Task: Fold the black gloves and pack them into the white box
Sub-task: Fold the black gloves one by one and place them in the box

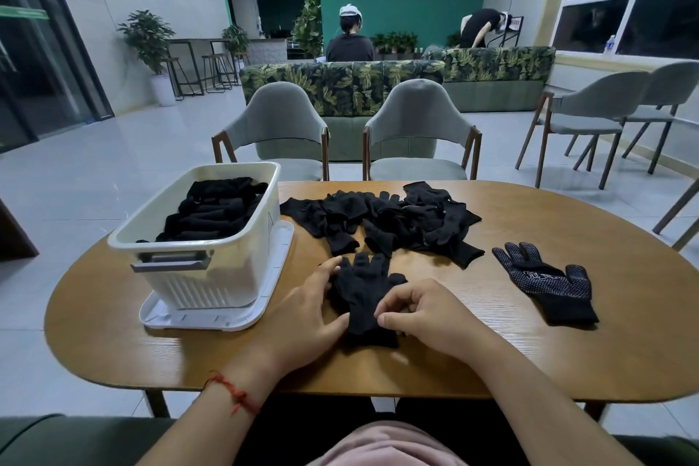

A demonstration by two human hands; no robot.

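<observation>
A black glove [363, 293] lies flat on the wooden table [491, 359], fingers pointing away from me. My left hand [306, 318] rests along its left edge with fingers stretched out and the thumb touching the cuff. My right hand [423, 312] sits on its right side with fingers curled, pinching the glove's edge. A heap of loose black gloves [382, 221] lies behind. One dotted black glove [548, 284] lies palm up at the right. The white box [200, 238] at the left holds several folded black gloves [215, 210].
The box stands on its white lid [272, 276]. Two grey chairs [420, 132] face the table's far edge, more chairs stand at the right. Two people are in the background behind a leaf-patterned sofa [348, 83].
</observation>
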